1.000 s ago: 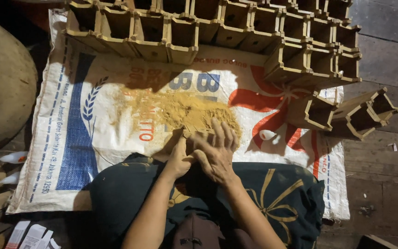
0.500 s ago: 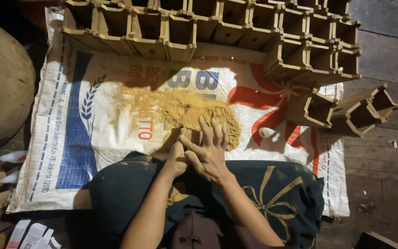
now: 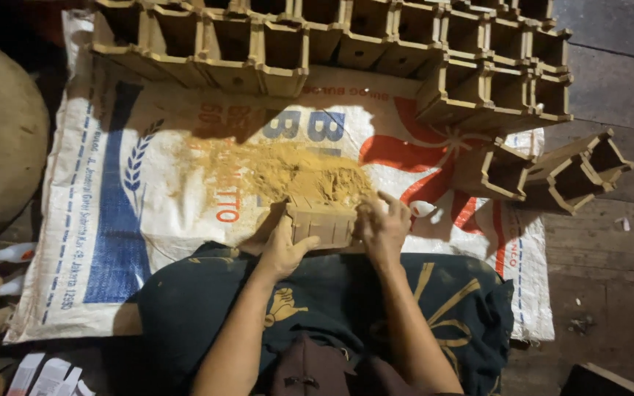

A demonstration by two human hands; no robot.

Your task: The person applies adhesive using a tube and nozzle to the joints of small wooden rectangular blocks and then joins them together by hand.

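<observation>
While gripped from both sides at the near edge of a heap of yellow-brown powder [image 3: 299, 174], a small tan box-shaped block [image 3: 322, 222] sits low over a printed white woven sack [image 3: 148, 191]. Left hand [image 3: 282, 249] closed on its left end, thumb across the front face; right hand [image 3: 383, 227] closed on its right end, fingers curled over the top. Dark cloth with a gold pattern [image 3: 449, 308] across the lap just below. Rows of open square tan moulds [image 3: 346, 44] stacked along the sack's far edge, 3 more lying tipped [image 3: 552, 172] to the right on the wooden floor [image 3: 610, 249].
</observation>
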